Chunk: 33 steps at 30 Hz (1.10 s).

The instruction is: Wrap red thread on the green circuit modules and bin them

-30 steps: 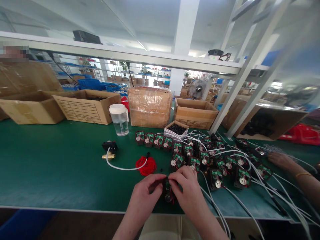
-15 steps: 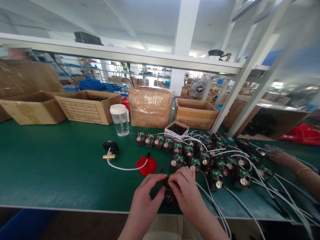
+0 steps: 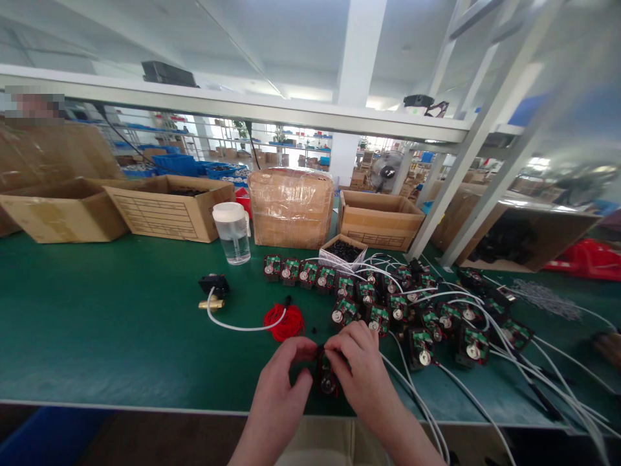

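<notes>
In front of me on the green bench is a small black actuator housing [image 3: 326, 382] with a round metal part inside. My left hand [image 3: 284, 382] is at its left; the thumb and index finger are apart, and the index tip reaches the top left edge. My right hand [image 3: 363, 369] closes its fingertips on the housing's top right edge, covering that side. Whether a smaller part is between those fingertips is hidden. Just beyond lie a tiny black piece [image 3: 314, 330] and a bundle of red cord [image 3: 281, 325].
Several open actuators with green boards [image 3: 378, 319] and white cables [image 3: 422, 414] crowd the right side. A box of black parts [image 3: 334, 261], a water jug [image 3: 233, 243] and cartons [image 3: 291, 213] stand behind. Left is an actuator on a brass valve [image 3: 212, 304]. A co-worker's hand [image 3: 609, 348] is far right.
My left thumb has drawn away from the housing, uncovering more of its left side. My right hand has barely shifted. The co-worker's hand has withdrawn towards the right edge.
</notes>
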Available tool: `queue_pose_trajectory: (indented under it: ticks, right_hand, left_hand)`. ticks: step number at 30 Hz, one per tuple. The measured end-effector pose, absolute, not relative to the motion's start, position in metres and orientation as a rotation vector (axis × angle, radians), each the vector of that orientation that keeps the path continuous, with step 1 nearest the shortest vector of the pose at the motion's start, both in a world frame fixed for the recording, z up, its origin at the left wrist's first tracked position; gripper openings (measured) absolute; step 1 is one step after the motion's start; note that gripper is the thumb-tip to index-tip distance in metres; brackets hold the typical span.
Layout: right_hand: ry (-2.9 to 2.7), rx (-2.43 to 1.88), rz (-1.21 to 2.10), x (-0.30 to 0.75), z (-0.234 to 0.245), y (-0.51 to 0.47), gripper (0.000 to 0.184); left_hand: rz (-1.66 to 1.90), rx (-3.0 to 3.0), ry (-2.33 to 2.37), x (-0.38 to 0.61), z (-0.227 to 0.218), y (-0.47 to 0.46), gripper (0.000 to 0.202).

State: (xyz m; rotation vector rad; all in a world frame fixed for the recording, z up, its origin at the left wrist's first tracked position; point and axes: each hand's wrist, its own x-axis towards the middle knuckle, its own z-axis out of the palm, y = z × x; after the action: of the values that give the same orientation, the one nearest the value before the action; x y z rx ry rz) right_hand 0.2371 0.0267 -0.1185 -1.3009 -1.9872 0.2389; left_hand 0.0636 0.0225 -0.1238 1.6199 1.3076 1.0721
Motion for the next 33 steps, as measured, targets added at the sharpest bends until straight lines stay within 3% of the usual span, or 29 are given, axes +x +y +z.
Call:
queue_pose_trajectory:
  ticks: [7,33]
  right_hand:
    - [-1.992,-1.298,0.2,0.235,-0.113,0.025,0.016]
    - [-1.832,-1.288,0.33,0.246,-0.111,0.032,0.015]
  left_hand:
    - [1.074,1.561,1.315,0.069,-0.12,0.028,0.015]
    - [1.073,1.568,1.34,0.073,-0.118,0.039,0.015]
